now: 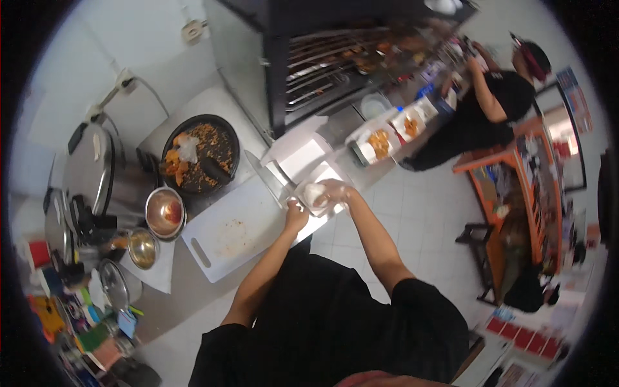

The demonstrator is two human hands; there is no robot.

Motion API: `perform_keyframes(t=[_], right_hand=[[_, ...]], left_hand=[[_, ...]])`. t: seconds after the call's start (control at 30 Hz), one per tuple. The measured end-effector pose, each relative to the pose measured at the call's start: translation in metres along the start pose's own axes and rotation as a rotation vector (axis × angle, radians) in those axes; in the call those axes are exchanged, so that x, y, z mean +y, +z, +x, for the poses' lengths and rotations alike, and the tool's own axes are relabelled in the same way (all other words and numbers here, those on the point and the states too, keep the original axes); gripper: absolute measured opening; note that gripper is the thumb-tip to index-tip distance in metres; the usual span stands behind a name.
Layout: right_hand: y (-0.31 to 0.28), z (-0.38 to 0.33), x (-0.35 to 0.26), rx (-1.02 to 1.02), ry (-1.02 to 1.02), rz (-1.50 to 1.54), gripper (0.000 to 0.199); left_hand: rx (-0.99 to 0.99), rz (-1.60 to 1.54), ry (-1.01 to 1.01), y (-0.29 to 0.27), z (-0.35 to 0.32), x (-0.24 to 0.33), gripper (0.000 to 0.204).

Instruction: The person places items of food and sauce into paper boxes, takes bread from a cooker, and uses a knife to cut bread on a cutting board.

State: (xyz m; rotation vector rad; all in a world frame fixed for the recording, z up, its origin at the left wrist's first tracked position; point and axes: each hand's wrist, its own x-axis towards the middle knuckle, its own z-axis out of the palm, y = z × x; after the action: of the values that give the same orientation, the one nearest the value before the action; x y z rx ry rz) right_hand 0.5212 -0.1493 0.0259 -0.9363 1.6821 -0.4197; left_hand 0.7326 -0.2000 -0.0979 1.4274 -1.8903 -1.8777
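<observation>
My left hand (296,213) pinches the near edge of a thin clear plastic bag or glove (314,195) at the counter's right end. My right hand (335,191) is closed on the other side of the same white, crumpled plastic. Both hands hover over a white paper-lined open box (319,173) beside a white cutting board (233,231). A large knife (265,175) lies along the board's far right edge, just left of my hands.
A black pan of fried food (201,155), two steel bowls (165,211), a rice cooker (97,169) and bottles crowd the counter's left. Open boxes of fried food (380,143) sit farther right. Another person (496,103) stands by a display rack. An orange shelf unit (516,193) is at right.
</observation>
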Motion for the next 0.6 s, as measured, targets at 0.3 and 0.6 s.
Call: perform_keyframes(t=[0.3,0.6], right_hand=[[-0.132,-0.094,-0.103,0.061,-0.163,0.256,0.073],[-0.101,0.118,-0.158,-0.577,0.136,-0.697,0.078]], left_hand=[[0.136,0.047,0.261,0.007,-0.024,0.032,0.054],[0.108,0.184,0.106,-0.005,-0.01,0.026,0.046]])
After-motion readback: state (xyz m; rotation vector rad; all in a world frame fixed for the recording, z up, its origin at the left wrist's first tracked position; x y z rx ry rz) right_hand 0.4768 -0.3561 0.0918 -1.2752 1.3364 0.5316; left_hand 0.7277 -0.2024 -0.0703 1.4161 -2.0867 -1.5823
